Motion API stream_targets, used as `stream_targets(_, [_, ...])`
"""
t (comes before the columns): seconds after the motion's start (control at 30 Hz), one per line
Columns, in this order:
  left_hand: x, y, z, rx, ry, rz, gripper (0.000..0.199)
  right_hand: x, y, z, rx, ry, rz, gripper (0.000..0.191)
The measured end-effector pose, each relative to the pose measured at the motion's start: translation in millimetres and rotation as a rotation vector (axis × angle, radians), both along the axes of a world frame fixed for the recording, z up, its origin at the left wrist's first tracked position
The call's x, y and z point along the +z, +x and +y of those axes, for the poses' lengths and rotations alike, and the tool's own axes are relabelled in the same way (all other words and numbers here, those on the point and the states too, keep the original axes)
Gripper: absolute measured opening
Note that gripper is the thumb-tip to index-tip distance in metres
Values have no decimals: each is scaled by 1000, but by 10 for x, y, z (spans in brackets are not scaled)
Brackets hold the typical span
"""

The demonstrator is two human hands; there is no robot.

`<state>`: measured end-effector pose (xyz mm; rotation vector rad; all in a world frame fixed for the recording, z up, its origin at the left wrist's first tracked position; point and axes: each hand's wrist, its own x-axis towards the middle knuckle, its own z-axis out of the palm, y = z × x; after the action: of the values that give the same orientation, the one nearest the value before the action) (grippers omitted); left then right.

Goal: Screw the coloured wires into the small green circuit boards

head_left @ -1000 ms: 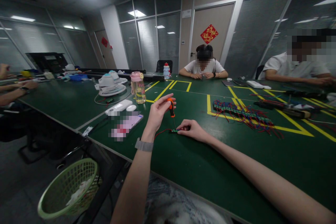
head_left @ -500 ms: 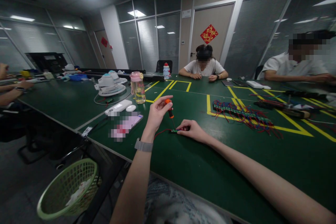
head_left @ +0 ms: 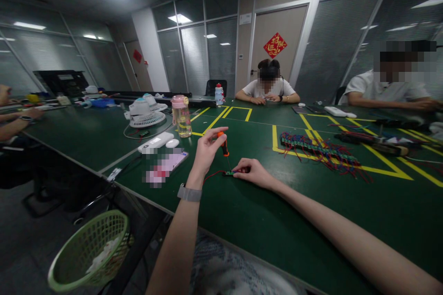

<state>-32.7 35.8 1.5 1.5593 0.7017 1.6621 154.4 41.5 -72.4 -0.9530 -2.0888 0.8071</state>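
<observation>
Orange and black, the slim-shafted screwdriver [head_left: 225,148] tilts here in the head view, its handle clamped in the left hand's [head_left: 207,148] fingers, tip right down at the small green circuit board [head_left: 229,174]. That board lies on the dark-green tabletop [head_left: 242,226], right hand [head_left: 255,173] pinching its right end, thin red wire [head_left: 213,174] trailing left.

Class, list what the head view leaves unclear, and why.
Head view, screwdriver tip: too small to tell whether it touches the circuit board.
Head view, board's pinched end: covered by the right grip.
Head view, phone screen: mostly pixelated.
Head view, far-left arm: cut off by the left edge.
</observation>
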Motion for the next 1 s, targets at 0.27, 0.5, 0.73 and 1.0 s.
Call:
stream_targets(0.27, [41, 24, -58, -255, -111, -106, 37, 6, -3, -7, 4, 4, 0, 19])
stream_targets(0.5, [-12, -4, 4, 64, 36, 40, 27, -7, 8, 0, 5, 8, -4, 19])
stream_targets(0.73, [5, 27, -26, -264, -72, -119, 33, -15, -2, 5, -3, 4, 9, 19])
stream_targets(1.0, [-10, 6, -12, 38, 39, 37, 30, -20, 2, 8, -1, 20, -1, 19])
